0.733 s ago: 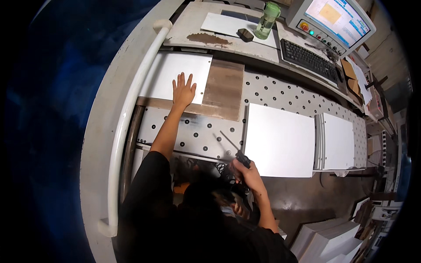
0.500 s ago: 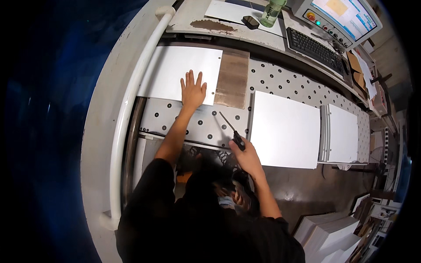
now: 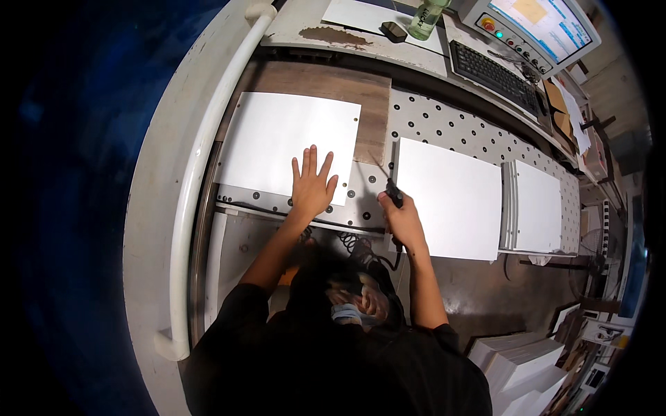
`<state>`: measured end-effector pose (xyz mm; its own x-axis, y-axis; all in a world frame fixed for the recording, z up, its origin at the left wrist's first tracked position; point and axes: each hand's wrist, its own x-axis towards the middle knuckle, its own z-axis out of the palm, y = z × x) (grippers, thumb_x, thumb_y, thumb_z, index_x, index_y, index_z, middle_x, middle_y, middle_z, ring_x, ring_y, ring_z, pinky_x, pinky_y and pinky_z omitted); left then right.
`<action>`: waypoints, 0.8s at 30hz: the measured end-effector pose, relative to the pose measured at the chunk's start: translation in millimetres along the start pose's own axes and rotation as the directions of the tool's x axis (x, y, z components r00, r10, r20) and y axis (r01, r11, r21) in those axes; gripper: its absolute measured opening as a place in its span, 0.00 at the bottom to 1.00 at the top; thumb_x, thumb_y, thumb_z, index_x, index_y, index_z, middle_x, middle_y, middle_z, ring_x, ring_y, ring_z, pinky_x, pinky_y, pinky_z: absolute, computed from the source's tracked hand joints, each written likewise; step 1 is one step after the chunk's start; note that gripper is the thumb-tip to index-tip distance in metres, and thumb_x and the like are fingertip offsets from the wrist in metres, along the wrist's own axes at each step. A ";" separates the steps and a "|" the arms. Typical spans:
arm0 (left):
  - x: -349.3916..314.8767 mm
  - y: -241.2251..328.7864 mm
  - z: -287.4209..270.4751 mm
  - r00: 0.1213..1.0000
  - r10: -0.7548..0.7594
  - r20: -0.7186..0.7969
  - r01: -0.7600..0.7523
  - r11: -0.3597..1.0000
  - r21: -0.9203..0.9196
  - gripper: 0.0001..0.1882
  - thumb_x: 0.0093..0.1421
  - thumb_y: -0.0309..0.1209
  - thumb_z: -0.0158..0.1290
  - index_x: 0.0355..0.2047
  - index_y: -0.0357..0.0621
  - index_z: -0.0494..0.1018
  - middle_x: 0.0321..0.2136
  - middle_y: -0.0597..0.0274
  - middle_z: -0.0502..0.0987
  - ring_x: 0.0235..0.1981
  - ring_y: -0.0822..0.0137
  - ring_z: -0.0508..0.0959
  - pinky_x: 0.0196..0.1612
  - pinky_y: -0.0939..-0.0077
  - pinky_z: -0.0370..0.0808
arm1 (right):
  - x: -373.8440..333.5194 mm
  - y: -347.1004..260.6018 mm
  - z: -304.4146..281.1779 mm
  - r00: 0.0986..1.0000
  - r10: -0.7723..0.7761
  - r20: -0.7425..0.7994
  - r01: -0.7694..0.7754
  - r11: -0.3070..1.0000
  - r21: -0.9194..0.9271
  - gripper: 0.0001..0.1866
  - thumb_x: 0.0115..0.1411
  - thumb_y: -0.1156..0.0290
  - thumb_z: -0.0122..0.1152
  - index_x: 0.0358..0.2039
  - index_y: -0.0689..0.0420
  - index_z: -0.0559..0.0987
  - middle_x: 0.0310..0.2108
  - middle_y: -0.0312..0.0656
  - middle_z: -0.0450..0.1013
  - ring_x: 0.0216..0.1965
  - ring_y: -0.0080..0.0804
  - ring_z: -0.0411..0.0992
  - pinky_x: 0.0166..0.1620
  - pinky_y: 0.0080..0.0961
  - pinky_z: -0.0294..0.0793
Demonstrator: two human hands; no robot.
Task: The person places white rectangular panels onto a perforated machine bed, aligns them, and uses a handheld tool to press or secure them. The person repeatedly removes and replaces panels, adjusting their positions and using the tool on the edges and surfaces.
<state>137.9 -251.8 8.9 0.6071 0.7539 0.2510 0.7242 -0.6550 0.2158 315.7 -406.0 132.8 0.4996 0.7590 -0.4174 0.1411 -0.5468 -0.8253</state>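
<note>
My left hand (image 3: 313,188) lies flat with spread fingers on a white panel (image 3: 277,139) that has small brown holes near its corners. The panel rests partly on a brown board (image 3: 374,100) and partly over the dotted machine table (image 3: 444,114). In my right hand (image 3: 404,220) is a black air blow gun (image 3: 393,193), gripped by its handle; its thin nozzle points up and left toward the brown board, near the panel's right edge. A black hose hangs below that hand. Right beside it lies a larger white panel (image 3: 449,197).
A stack of white panels (image 3: 533,204) stands at the table's right. Along the left runs a white tube rail (image 3: 198,187). Beyond the table are a keyboard (image 3: 492,76), a control screen (image 3: 541,28) and a green bottle (image 3: 425,19). More panels (image 3: 517,364) are stacked at lower right.
My left hand has slid the white panel toward me, baring more of the brown board behind it. The blow gun in my right hand has moved slightly right and away from me.
</note>
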 end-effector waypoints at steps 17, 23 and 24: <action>-77.2 60.1 -71.1 0.975 -0.194 0.112 0.124 0.049 -0.991 0.38 0.72 0.33 0.47 0.76 0.44 0.42 0.46 0.60 0.72 0.41 0.73 0.70 0.50 0.76 0.70 | -27.9 -22.9 51.6 0.756 -0.535 0.377 0.579 0.815 -0.002 0.34 0.70 0.48 0.54 0.63 0.63 0.64 0.57 0.60 0.66 0.61 0.55 0.67 0.61 0.41 0.67; -117.1 -14.9 -144.9 0.746 -0.340 0.573 0.657 0.231 -0.718 0.24 0.75 0.49 0.44 0.46 0.39 0.77 0.25 0.72 0.70 0.28 0.77 0.68 0.34 0.78 0.67 | 30.3 3.1 23.1 0.887 -0.453 0.093 0.462 0.864 -0.199 0.19 0.72 0.56 0.52 0.48 0.59 0.81 0.40 0.49 0.81 0.45 0.43 0.80 0.49 0.34 0.76; -122.8 -15.0 -160.3 0.713 -0.359 0.603 0.693 0.225 -0.685 0.25 0.74 0.49 0.45 0.42 0.39 0.79 0.24 0.73 0.71 0.28 0.77 0.68 0.34 0.78 0.67 | 38.7 4.5 20.0 0.898 -0.432 0.086 0.441 0.884 -0.154 0.18 0.72 0.59 0.52 0.47 0.59 0.81 0.42 0.50 0.81 0.44 0.47 0.79 0.48 0.37 0.76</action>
<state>0.0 -342.6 126.1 0.3697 0.8031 -0.4672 0.3589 0.3403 0.8691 318.6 -372.1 105.3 0.3139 0.9481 -0.0509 0.4769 -0.2038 -0.8550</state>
